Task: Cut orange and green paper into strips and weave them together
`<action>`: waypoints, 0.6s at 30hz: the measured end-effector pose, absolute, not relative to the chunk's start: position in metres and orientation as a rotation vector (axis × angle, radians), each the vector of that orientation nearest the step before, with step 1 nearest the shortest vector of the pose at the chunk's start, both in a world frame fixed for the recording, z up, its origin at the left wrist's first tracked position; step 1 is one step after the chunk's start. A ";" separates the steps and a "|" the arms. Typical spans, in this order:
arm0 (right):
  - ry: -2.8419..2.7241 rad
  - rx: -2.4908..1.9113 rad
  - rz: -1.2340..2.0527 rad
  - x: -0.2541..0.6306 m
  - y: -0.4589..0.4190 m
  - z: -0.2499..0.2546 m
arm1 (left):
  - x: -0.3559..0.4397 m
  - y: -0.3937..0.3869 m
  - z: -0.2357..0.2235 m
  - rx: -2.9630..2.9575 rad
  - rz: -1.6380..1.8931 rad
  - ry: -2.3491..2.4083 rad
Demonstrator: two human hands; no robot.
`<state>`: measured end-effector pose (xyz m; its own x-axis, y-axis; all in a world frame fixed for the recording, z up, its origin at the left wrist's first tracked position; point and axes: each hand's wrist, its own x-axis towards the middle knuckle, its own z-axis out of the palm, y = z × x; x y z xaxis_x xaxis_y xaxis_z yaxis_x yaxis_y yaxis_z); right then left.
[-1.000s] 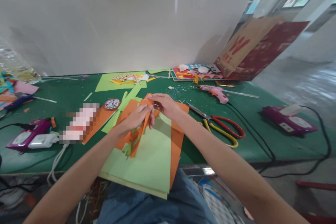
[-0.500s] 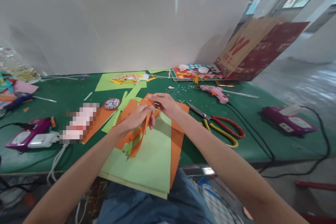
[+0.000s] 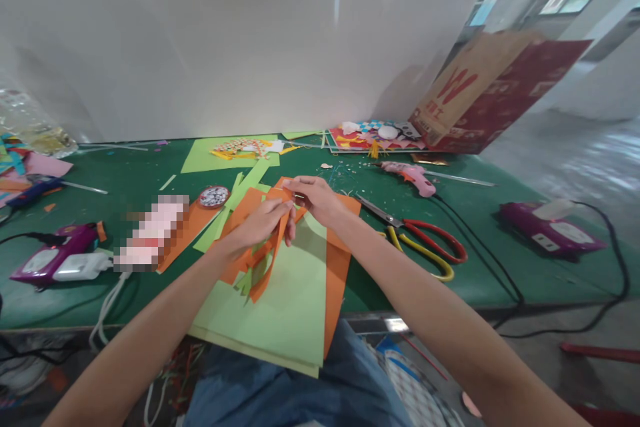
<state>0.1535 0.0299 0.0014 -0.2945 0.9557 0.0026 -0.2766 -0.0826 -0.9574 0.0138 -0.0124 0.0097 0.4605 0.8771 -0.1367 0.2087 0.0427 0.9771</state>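
Orange paper strips (image 3: 267, 270), woven with green ones (image 3: 245, 281), hang from my fingers above the sheets. My left hand (image 3: 263, 219) is closed on the strips, thumb pointing toward the other hand. At the far end of the same strips, my right hand (image 3: 316, 199) pinches the orange paper between thumb and fingers. Partly hidden by my hands is just how the strips cross. Beneath lie light green paper sheets (image 3: 290, 320) over orange sheets (image 3: 340, 280), overhanging the table's front edge.
Scissors (image 3: 400, 223) with red and yellow handles lie right of the sheets. Behind them is a pink glue gun (image 3: 413, 177) with its cord. Purple power strips (image 3: 550, 230) sit at both sides. A round tin (image 3: 214, 197) is at left; a paper bag (image 3: 480, 93) stands back right.
Both hands stay in nearly the same place, holding the strips. The hanging ends of the orange and green strips have shifted slightly.
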 end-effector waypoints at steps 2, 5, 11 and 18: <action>-1.163 -0.870 1.571 0.153 0.029 0.002 | 0.015 -0.013 0.010 1.466 0.675 1.014; -1.151 -0.881 1.562 0.152 0.029 0.002 | 0.016 -0.013 0.012 1.457 0.677 1.025; -1.137 -0.897 1.547 0.151 0.030 0.002 | 0.017 -0.014 0.014 1.465 0.653 1.041; -1.119 -0.895 1.546 0.152 0.030 -0.001 | 0.016 -0.014 0.014 1.479 0.635 1.035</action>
<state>0.1517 0.0305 -0.0006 -0.2391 0.9709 -0.0147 -0.2889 -0.0856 -0.9535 0.0164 -0.0139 0.0141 0.4619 0.8711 -0.1667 0.2461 0.0547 0.9677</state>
